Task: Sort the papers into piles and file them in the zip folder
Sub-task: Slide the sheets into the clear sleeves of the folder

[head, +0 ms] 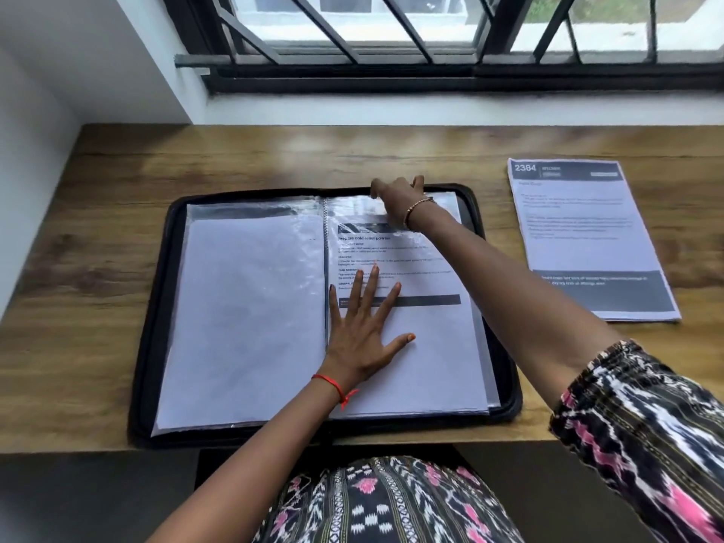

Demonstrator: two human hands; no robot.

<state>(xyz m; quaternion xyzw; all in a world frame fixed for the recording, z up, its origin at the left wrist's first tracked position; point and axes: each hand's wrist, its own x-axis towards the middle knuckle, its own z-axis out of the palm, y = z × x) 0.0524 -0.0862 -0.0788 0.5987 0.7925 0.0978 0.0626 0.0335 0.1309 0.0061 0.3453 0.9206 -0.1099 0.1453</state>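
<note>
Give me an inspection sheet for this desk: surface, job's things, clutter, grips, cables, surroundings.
Surface: wooden desk, window glare at its far side.
Job's things: zip folder open flat; printed sheet in its right sleeve; blank-faced sheet in its left sleeve; loose papers on the desk to the right, apart from the folder.
Clutter: nothing seen.
Grips: left hand flat, fingers spread, pressing on the right sleeve; right hand at that sleeve's top edge, its hold too blurred to tell.
Cables: nothing seen.
Surroundings: barred window behind the desk; white wall at left.
</note>
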